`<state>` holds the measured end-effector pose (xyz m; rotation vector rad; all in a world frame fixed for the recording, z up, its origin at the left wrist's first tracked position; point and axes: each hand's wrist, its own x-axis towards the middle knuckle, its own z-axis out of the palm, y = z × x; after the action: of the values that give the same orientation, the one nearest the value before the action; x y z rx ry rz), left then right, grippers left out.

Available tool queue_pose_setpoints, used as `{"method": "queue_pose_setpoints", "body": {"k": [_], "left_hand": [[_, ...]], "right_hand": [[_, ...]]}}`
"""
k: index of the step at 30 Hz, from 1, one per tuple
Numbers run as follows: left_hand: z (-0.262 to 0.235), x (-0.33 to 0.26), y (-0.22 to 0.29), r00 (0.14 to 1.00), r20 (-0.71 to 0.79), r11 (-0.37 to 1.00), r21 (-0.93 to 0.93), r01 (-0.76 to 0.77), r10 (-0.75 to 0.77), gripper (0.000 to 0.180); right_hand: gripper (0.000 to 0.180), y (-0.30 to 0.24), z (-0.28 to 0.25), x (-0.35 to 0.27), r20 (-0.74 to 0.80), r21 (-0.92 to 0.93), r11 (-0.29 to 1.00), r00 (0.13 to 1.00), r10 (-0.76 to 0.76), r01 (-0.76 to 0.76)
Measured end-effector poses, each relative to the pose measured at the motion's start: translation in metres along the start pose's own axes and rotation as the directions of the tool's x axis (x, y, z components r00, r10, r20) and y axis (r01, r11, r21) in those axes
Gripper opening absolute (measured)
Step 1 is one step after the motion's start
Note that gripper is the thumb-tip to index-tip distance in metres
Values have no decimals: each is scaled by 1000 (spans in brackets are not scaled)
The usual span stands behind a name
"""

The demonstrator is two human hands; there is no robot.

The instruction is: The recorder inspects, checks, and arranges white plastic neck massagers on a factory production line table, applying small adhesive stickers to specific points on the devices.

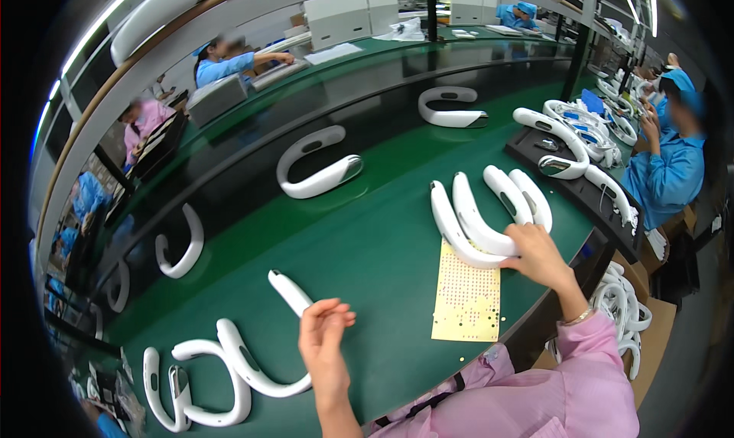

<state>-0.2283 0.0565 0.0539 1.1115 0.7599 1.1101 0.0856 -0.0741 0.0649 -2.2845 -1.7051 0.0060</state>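
- head view: a yellow dotted sheet (468,304) is lying on the green table (382,254), serving as the landmark below.
- the nested white u-shaped devices (475,222) are resting at the sheet's far end, partly covering it, their arms pointing away from it.
- the right hand (535,254), just beyond the sheet's far right corner, is gripping these devices at their bends, thumb on the near side, fingers wrapping over the top.
- the left hand (325,346), left of the sheet and well apart from it, is hanging half open, fingers loosely curling, holding nothing that shows.
- a loose white device (243,359) is lying farther left of the sheet, running behind the left hand; whether they are touching, i cannot tell.
- two more devices, an outer one (153,384) and an inner one (241,400), are lying farthest left of the sheet on the near side.
- beyond the sheet to the right, a black tray (527,149) is holding white parts, and a co-worker in blue (665,182) is sitting past it.
- right of the sheet, below table level, a cardboard box (657,327) is holding a heap of white devices (623,308).
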Motion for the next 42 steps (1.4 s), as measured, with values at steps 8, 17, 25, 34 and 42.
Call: {"method": "queue_pose_setpoints", "body": {"k": [8,17,25,34,42], "left_hand": [[37,-4,34,706,558,436,555,-708,436,58],[-3,-20,65,773,615,870,285,-403,156,56],[-23,-32,38,975,216,925,-361,121,-44,45],[-5,-31,30,965,207,766,-589,257,-164,40],[29,-40,63,986,165,977,-205,65,-31,49]], "right_hand": [[43,-68,-102,-15,-81,-41,898,894,-441,439],[56,-100,-72,39,-226,717,340,665,-712,608],[87,-119,40,16,158,974,-84,902,-403,-208],[61,-120,47,9,299,904,-235,921,-249,-357],[57,-130,72,17,417,858,-241,890,-186,-453]]}}
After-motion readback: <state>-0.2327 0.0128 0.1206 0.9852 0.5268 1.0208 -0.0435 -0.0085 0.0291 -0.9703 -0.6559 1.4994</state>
